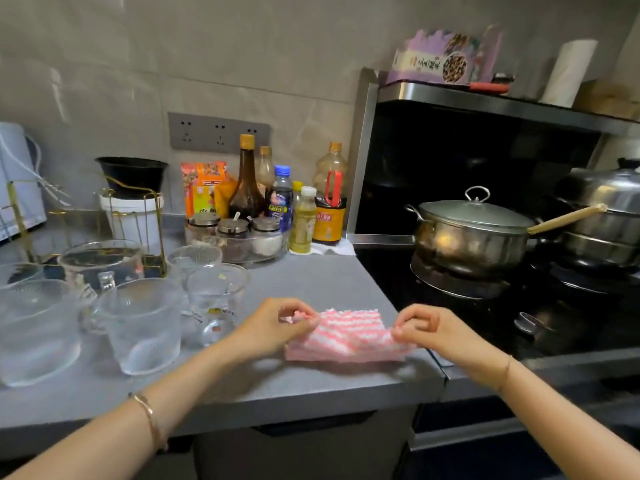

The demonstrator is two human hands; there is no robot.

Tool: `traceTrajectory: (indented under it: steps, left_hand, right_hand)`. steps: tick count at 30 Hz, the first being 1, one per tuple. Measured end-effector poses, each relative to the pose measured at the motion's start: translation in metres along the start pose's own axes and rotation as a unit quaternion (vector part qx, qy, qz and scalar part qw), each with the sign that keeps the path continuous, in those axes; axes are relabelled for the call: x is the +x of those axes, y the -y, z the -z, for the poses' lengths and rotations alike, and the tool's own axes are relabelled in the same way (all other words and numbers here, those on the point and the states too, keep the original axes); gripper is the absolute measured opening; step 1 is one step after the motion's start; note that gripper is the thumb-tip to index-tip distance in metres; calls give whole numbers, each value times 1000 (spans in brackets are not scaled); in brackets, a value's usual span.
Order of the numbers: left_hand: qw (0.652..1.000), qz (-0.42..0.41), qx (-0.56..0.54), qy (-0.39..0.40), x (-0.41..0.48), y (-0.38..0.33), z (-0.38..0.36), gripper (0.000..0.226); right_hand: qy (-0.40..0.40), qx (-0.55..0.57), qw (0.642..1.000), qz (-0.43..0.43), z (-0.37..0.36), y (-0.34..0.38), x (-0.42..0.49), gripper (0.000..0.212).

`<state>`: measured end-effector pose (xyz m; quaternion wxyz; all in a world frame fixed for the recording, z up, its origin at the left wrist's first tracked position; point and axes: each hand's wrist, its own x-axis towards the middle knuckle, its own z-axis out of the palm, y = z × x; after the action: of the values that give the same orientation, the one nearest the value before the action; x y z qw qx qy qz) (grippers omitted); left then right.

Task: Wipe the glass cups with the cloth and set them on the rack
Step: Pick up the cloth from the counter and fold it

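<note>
The rack (160,237) stands back left, a white tub (131,220) and black bowl (133,174) close by its wires, and the cups (145,327) crowd in front of it. Some look to touch, so lifting one could knock a neighbour, and each wiped cup must pass over the rest. Bottles (247,178) and jars hem the back. The left hand (277,323) pinches the cloth's left end just beside the nearest cup, where a careless wrist might tip it. The cloth (349,336) lies folded on the counter (311,278) near its right edge, its other end pinched by the right hand (426,327). Tugged rightward, it could slide toward the stove, where a lidded pot (471,233) sits.
</note>
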<state>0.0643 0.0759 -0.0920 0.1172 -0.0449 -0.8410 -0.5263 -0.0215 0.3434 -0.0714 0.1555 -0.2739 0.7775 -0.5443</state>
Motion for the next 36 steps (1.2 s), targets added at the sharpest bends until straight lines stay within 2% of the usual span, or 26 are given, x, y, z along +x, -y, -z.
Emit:
traceTrajectory:
  steps: [3,5,11,17,22,25,28,31,33,36]
  left_hand:
    - [997,55,-60,14,-17,21,-8,9]
    - [995,72,-63,-16,-17,26,-8,8]
    - [989,65,42,-129,25,18,-12,8]
    - [968,98,114,-199,61,29,-21,14]
    - [952,115,195,-207,65,39,-24,16]
    - [938,102,282,-172,58,41,-25,25]
    - [941,31,321,-100,48,39,-26,35]
    - [939,10,344,-10,32,36,-24,30]
    - [932,10,361,35,23,35,-20,33]
    - [922,20,378,77,13,29,-15,39]
  right_hand:
    - [27,-44,998,-30,-8,-18,-16,20]
    - [15,-48,998,-26,-10,-22,-15,16]
    - [-111,-74,990,39,-9,-17,27,10]
    - [-142,-105,983,51,-9,-30,81,6]
    - [-161,-158,973,48,-14,-44,102,7]
    - [-174,-228,957,36,-18,-47,99,10]
    - [-181,-289,937,75,-26,-39,83,18]
    - [-77,-320,939,102,-37,-35,56,24]
    - [-18,-377,919,118,-39,-40,43,33]
    - [-15,-429,893,132,-32,-44,35,32]
